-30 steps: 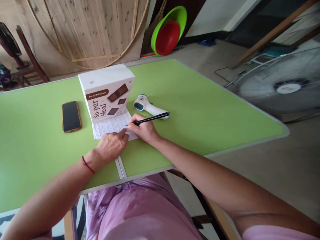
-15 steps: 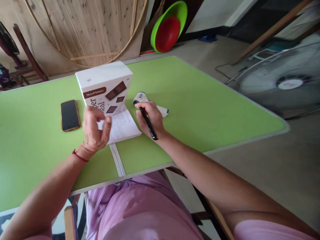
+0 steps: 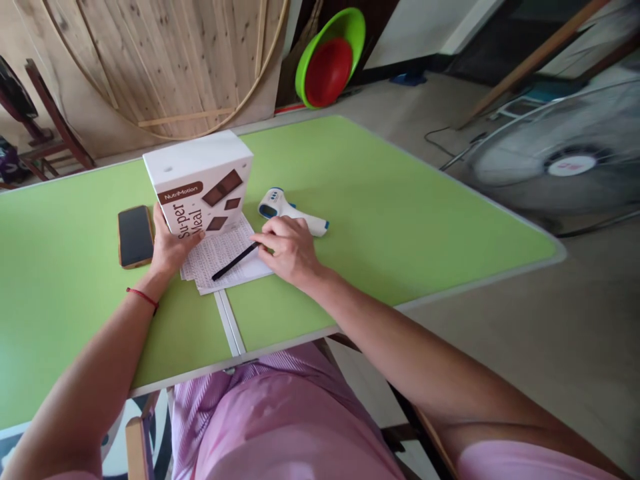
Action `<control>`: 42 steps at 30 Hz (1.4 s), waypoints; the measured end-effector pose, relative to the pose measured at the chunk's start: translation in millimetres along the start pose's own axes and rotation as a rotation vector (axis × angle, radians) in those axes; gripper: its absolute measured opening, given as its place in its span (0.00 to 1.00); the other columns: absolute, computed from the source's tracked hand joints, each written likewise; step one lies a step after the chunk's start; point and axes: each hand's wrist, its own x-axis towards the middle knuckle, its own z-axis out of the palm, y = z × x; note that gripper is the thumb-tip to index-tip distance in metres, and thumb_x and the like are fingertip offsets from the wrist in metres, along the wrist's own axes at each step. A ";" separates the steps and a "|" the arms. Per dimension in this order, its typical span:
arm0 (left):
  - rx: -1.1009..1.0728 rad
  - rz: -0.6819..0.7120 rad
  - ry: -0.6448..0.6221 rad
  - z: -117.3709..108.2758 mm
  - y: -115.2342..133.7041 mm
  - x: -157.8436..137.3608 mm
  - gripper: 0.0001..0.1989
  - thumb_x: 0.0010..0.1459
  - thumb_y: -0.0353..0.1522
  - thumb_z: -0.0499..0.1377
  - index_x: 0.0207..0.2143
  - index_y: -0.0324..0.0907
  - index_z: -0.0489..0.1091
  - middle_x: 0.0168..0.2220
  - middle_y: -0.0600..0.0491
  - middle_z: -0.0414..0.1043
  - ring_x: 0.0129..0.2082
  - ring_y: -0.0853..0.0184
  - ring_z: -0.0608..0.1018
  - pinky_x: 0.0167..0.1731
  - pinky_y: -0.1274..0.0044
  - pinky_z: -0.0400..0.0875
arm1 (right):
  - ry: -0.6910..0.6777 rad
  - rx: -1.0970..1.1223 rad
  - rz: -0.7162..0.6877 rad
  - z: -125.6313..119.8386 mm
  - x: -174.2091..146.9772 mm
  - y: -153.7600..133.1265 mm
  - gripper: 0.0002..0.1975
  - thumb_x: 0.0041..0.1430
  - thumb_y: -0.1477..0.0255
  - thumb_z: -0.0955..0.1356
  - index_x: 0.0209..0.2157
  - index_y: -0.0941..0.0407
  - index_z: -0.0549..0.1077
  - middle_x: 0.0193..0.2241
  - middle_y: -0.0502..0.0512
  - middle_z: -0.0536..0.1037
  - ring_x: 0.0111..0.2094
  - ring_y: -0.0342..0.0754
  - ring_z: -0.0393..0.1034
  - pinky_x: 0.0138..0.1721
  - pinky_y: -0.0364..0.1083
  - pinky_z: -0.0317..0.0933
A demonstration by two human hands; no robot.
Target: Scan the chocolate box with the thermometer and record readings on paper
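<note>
My left hand (image 3: 171,243) grips the lower left of a white box (image 3: 197,160) marked NutriMotion, its thumb on the printed front and its fingers along the left side. The box stands upright at the back of an open notebook (image 3: 260,265) with rows of writing. A black pen (image 3: 233,263) slants low over the page. The fingers of my right hand (image 3: 290,250) are closed at the pen's upper end. Just behind that hand lies a white and blue infrared thermometer (image 3: 315,225), partly covered by it.
A phone (image 3: 135,237) in a brown case lies left of the box on the green table (image 3: 400,227). A large fan (image 3: 570,163) stands beyond the table's right edge. Green and red basins (image 3: 327,70) lean by the wall. Wooden chairs (image 3: 60,127) are at the back left.
My left hand has moved from in front of the box to gripping its left side. My right hand has lowered, and the pen has swung round to point down-left over the page.
</note>
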 end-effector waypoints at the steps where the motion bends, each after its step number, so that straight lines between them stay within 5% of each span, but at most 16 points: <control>1: 0.021 -0.022 -0.001 -0.6 2.5 -0.5 0.41 0.39 0.34 0.73 0.54 0.47 0.58 0.51 0.48 0.66 0.53 0.53 0.71 0.51 0.61 0.71 | -0.006 0.009 -0.004 -1.8 0.7 0.6 0.15 0.54 0.80 0.65 0.37 0.52 0.81 0.30 0.55 0.73 0.36 0.51 0.66 0.38 0.51 0.57; 5: 0.111 -0.078 0.048 -2.0 17.8 -3.9 0.35 0.41 0.37 0.72 0.50 0.43 0.62 0.49 0.47 0.69 0.49 0.54 0.74 0.47 0.62 0.74 | 0.010 -0.080 0.156 -18.4 13.0 24.0 0.21 0.50 0.77 0.68 0.48 0.57 0.76 0.43 0.63 0.74 0.45 0.57 0.66 0.43 0.55 0.61; 10: 0.113 -0.076 0.050 0.6 35.8 -9.0 0.31 0.45 0.46 0.69 0.47 0.41 0.65 0.47 0.45 0.72 0.45 0.55 0.77 0.43 0.65 0.75 | -0.482 -0.164 0.470 -34.9 41.2 61.8 0.17 0.45 0.65 0.73 0.38 0.58 0.76 0.37 0.65 0.76 0.35 0.57 0.70 0.33 0.53 0.63; 13: 0.108 -0.105 0.015 2.2 40.1 -12.1 0.27 0.49 0.50 0.65 0.43 0.41 0.68 0.43 0.45 0.75 0.42 0.56 0.78 0.41 0.66 0.76 | -0.616 -0.085 0.578 -28.5 51.1 65.5 0.13 0.47 0.61 0.71 0.31 0.56 0.74 0.30 0.59 0.76 0.29 0.53 0.69 0.29 0.50 0.61; 18: 0.161 -0.171 -0.027 0.7 38.8 -10.6 0.28 0.49 0.52 0.65 0.44 0.40 0.69 0.42 0.45 0.77 0.40 0.56 0.79 0.37 0.67 0.76 | -0.370 0.086 0.736 -22.9 52.5 56.5 0.11 0.44 0.64 0.73 0.26 0.54 0.70 0.25 0.55 0.74 0.28 0.50 0.68 0.29 0.48 0.59; 22: 0.212 -0.196 -0.057 -1.3 38.5 -6.3 0.26 0.54 0.53 0.61 0.42 0.41 0.71 0.40 0.46 0.78 0.38 0.56 0.79 0.34 0.68 0.75 | -0.023 0.749 0.700 -42.0 48.9 31.1 0.12 0.45 0.65 0.70 0.31 0.54 0.69 0.25 0.51 0.71 0.26 0.45 0.65 0.26 0.46 0.59; 25: 0.192 -0.181 -0.081 -1.5 38.8 -5.5 0.25 0.56 0.53 0.59 0.42 0.41 0.71 0.40 0.47 0.78 0.39 0.56 0.79 0.34 0.69 0.74 | -0.192 1.361 0.717 -53.6 44.1 -4.6 0.15 0.43 0.68 0.71 0.35 0.54 0.68 0.22 0.44 0.66 0.21 0.40 0.60 0.22 0.43 0.57; 28: 0.171 -0.164 -0.094 -1.4 38.2 -6.1 0.24 0.57 0.52 0.58 0.43 0.42 0.71 0.41 0.47 0.78 0.40 0.57 0.79 0.36 0.70 0.74 | -0.373 1.562 0.726 -50.6 36.8 -37.7 0.15 0.41 0.68 0.72 0.33 0.55 0.69 0.19 0.42 0.65 0.19 0.38 0.58 0.20 0.41 0.54; 42: 0.190 -0.135 -0.108 -1.4 36.6 -5.4 0.21 0.57 0.51 0.59 0.39 0.42 0.70 0.39 0.47 0.78 0.38 0.57 0.79 0.35 0.69 0.75 | -0.388 1.553 0.730 -19.0 23.6 -56.7 0.12 0.47 0.64 0.71 0.30 0.55 0.68 0.17 0.42 0.65 0.18 0.38 0.58 0.20 0.42 0.53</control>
